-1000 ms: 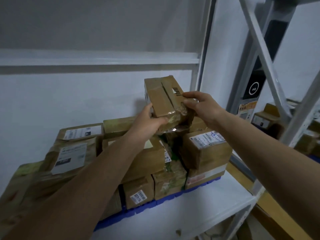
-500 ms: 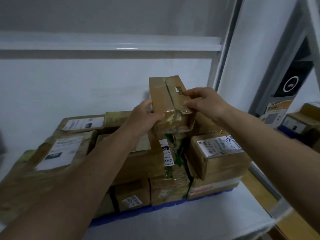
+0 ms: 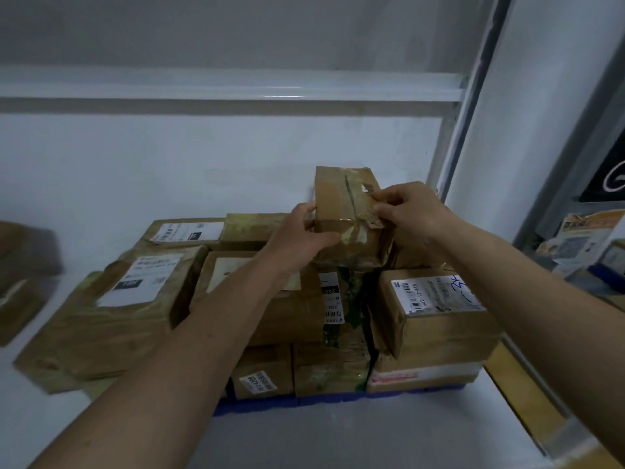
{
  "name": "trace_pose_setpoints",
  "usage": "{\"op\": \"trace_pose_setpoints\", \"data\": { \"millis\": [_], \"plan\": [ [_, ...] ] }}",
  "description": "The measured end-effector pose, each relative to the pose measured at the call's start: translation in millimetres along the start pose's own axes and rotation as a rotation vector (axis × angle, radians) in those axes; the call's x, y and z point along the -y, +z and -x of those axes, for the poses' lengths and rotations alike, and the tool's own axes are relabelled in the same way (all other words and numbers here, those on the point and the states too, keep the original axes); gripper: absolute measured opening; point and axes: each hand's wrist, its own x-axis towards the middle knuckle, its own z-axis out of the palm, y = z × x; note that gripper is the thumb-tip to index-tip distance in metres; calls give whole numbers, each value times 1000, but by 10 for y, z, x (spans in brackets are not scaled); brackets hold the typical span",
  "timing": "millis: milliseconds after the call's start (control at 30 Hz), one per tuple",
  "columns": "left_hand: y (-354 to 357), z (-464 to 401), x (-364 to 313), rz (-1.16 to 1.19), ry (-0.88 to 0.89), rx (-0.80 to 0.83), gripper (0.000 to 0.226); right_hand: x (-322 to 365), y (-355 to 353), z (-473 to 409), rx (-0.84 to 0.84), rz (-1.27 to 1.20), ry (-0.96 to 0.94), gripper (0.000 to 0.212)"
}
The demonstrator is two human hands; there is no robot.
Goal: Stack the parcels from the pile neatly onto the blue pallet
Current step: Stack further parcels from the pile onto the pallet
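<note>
Both hands, left (image 3: pixel 297 236) and right (image 3: pixel 411 211), grip a parcel (image 3: pixel 348 214) atop the stack. Pallet (image 3: pixel 257 402) on white shelf (image 3: pixel 338 441), at 6 o'clock; wall (image 3: pixel 203 157) at 12 o'clock.

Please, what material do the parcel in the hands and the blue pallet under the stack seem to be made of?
Held parcel: apparently brown cardboard with a matte face, wrapped in glossy clear tape that wrinkles and reflects light at its near end. Blue pallet: probably plastic, judging by its even saturated blue edge; only a thin strip shows, so this is uncertain.
</note>
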Motion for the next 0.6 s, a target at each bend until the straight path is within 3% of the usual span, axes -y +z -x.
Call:
{"op": "trace_pose_setpoints", "data": {
  "millis": [233,400,600],
  "plan": [
    [54,-66,29,-10,-31,-20,67,-59,-26,-95,-5,-31,-15,24],
    [49,-82,154,-85,-56,-49,68,-127,73,-52,41,14,-17,28],
    [86,-136,239,-263,-55,-94,62,-121,138,-56,101,263,-89,26]
  ]
}}
